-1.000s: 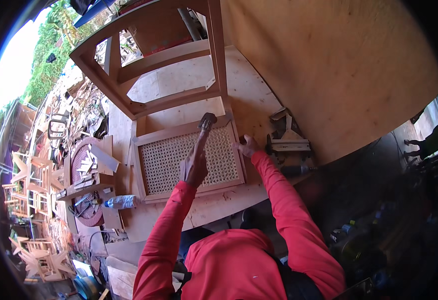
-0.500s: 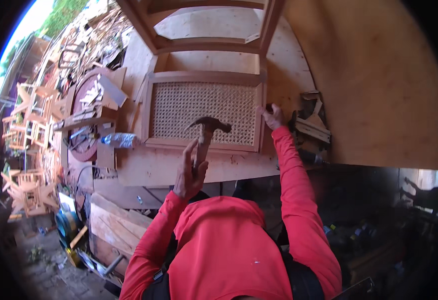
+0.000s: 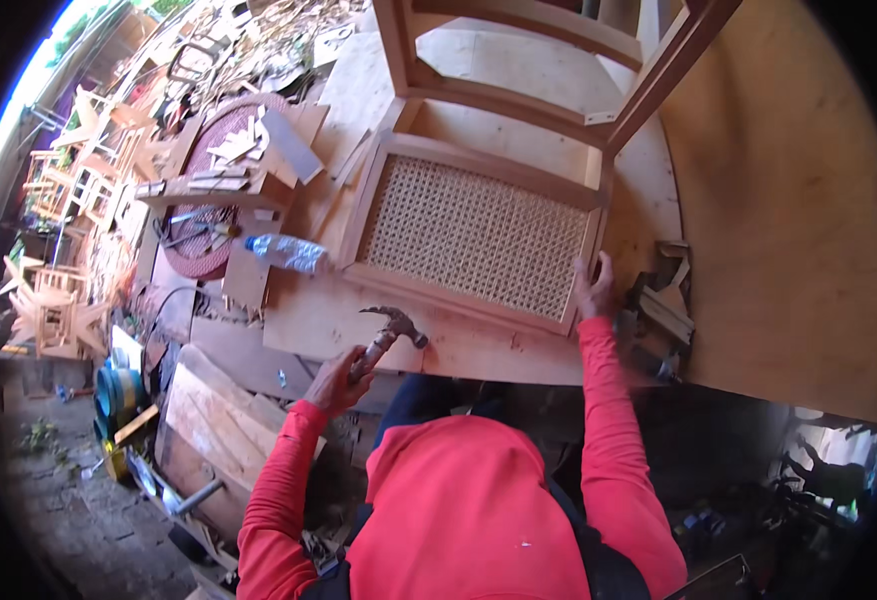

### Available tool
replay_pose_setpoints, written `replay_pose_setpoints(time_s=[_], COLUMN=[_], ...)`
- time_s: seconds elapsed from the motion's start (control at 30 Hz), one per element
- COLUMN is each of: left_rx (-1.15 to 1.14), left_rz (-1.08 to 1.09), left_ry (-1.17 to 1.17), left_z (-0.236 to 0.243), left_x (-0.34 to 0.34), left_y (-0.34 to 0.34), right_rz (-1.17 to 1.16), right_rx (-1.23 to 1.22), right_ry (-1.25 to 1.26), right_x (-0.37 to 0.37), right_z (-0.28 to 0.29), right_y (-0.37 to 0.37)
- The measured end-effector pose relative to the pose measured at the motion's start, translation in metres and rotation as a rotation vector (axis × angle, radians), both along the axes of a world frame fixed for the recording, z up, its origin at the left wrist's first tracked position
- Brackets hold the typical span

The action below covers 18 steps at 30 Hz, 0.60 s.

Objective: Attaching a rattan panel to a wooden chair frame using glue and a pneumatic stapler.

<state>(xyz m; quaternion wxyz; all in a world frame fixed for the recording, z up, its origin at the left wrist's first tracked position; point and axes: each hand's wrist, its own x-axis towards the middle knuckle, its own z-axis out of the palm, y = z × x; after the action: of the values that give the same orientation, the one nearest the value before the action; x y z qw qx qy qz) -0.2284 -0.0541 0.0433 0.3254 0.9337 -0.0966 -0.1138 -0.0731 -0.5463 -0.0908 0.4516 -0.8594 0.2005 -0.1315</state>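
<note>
My left hand (image 3: 333, 388) is closed round the handle of a claw hammer (image 3: 390, 335). The hammer's metal head hangs above the table's near edge, apart from the chair. A wooden chair (image 3: 438, 282) lies in front of me, its woven cane seat panel (image 3: 473, 225) framed in wood and its slatted back reaching toward the far side. At the right side of the seat frame, my right hand (image 3: 595, 288) grips the edge, thumb and fingers around the wood. Part of its grip is hidden behind the hand.
A plastic bottle (image 3: 288, 253) lies left of the chair. Beyond it, wood offcuts (image 3: 243, 140) and tools sit on a round reddish surface. Scrap wood pieces (image 3: 666, 305) lie by my right hand. A large plywood sheet (image 3: 778, 220) spans the right; several chair frames (image 3: 58, 310) stand far left.
My left hand has drawn the hammer back from over the cane panel toward me and the table's near edge. The view has turned, and the chair now appears tilted and farther right.
</note>
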Motion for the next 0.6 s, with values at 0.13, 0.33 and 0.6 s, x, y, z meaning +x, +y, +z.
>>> replay_pose_setpoints(time_s=[0.13, 0.33, 0.6], left_rx=[0.192, 0.094, 0.071], left_rz=[-0.179, -0.395, -0.612], left_ry=[-0.429, -0.737, -0.571], left_z=[0.012, 0.018, -0.028], left_x=[0.085, 0.271, 0.402], left_y=[-0.019, -0.138, -0.203], right_rz=[-0.040, -0.133, -0.174], right_rx=[-0.092, -0.005, -0.224], right_ry=[-0.157, -0.243, -0.120], right_x=[-0.025, -0.008, -0.007], right_z=[0.020, 0.013, 0.005], right_y=[0.006, 0.035, 0.032])
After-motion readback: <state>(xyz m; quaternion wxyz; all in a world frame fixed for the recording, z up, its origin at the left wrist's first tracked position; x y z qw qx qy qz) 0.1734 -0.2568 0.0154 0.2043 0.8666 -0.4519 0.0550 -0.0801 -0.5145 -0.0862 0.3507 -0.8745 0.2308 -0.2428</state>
